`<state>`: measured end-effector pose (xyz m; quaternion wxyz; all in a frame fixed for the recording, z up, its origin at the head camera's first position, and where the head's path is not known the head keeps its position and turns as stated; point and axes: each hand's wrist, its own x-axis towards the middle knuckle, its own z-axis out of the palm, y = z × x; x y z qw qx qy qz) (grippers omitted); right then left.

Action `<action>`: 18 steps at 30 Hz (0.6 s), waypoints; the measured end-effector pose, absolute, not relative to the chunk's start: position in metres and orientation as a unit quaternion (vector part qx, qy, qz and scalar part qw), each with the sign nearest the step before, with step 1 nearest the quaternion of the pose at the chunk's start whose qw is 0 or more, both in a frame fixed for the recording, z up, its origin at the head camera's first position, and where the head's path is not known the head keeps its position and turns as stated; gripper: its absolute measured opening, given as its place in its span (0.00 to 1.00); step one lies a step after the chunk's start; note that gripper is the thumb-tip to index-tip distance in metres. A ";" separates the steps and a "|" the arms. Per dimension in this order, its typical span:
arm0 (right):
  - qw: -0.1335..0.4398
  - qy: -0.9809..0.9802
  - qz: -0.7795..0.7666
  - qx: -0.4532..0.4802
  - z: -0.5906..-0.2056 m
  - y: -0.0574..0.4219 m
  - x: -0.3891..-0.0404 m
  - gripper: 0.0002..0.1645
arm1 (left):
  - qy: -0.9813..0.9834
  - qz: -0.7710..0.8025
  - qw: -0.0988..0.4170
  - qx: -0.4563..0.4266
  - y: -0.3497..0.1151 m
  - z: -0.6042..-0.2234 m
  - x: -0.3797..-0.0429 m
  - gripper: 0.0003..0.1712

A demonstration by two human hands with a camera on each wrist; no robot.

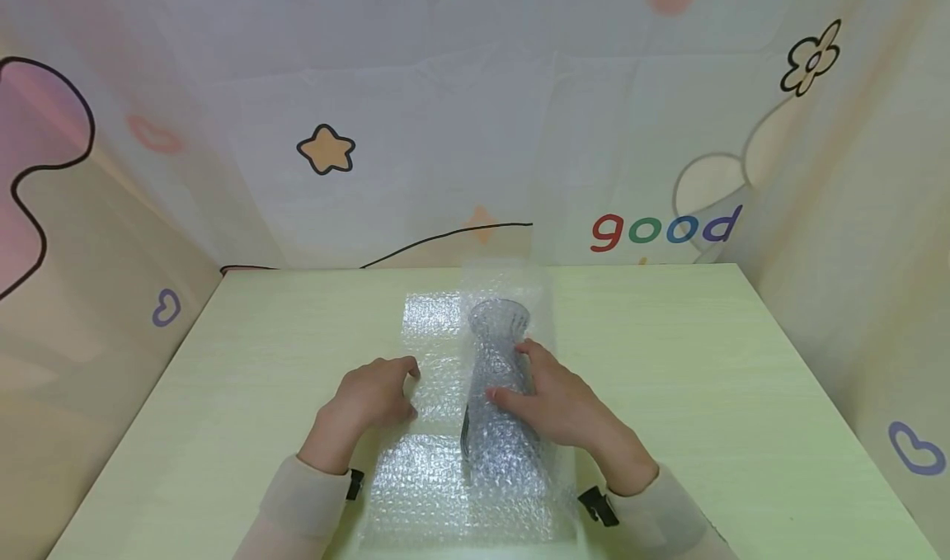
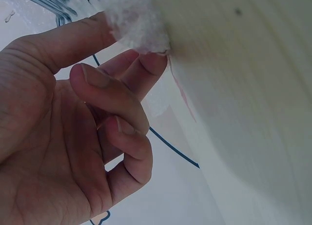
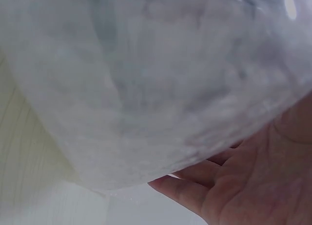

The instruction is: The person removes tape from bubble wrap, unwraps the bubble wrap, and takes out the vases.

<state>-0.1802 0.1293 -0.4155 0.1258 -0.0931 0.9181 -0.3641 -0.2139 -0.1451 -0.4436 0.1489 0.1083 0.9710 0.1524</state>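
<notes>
A clear glass vase (image 1: 499, 321) with a flared mouth and wider body lies under bubble wrap (image 1: 426, 477), its mouth toward the back wall. The wrap also spreads out to the vase's left. Across the covered vase my right hand (image 1: 560, 395) grips it, thumb on top and fingers along the right side. In the right wrist view the wrapped body (image 3: 146, 88) hides part of that hand's fingers. At the left edge of the wrap is my left hand (image 1: 374, 391); its thumb and fingers hold the sheet's edge (image 2: 139, 25), the other fingers bent.
The pale wooden table (image 1: 668, 362) meets a printed cloth backdrop (image 1: 416, 156) at its back edge and sides. Black clips (image 1: 598, 506) sit at both wrists, beside the light sleeves (image 1: 304, 494).
</notes>
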 end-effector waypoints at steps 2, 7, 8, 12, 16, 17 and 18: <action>0.128 0.918 -0.364 -0.092 -0.415 0.130 -0.180 0.54 | 0.971 0.153 0.149 0.109 -0.145 -0.444 -0.214 0.29; 0.132 0.918 -0.364 -0.091 -0.415 0.131 -0.180 0.53 | 0.971 0.152 0.149 0.109 -0.145 -0.444 -0.214 0.30; 0.132 0.918 -0.363 -0.090 -0.415 0.131 -0.180 0.52 | 0.971 0.151 0.149 0.109 -0.145 -0.444 -0.214 0.30; 0.128 0.920 -0.360 -0.093 -0.414 0.131 -0.180 0.50 | 0.971 0.151 0.151 0.108 -0.145 -0.444 -0.215 0.30; 0.120 0.921 -0.357 -0.096 -0.413 0.132 -0.180 0.48 | 0.971 0.150 0.153 0.107 -0.145 -0.444 -0.215 0.30; 0.119 0.922 -0.356 -0.097 -0.413 0.132 -0.180 0.47 | 0.971 0.150 0.153 0.106 -0.145 -0.443 -0.215 0.30; 0.117 0.922 -0.355 -0.098 -0.413 0.132 -0.180 0.47 | 0.971 0.150 0.153 0.106 -0.145 -0.443 -0.215 0.30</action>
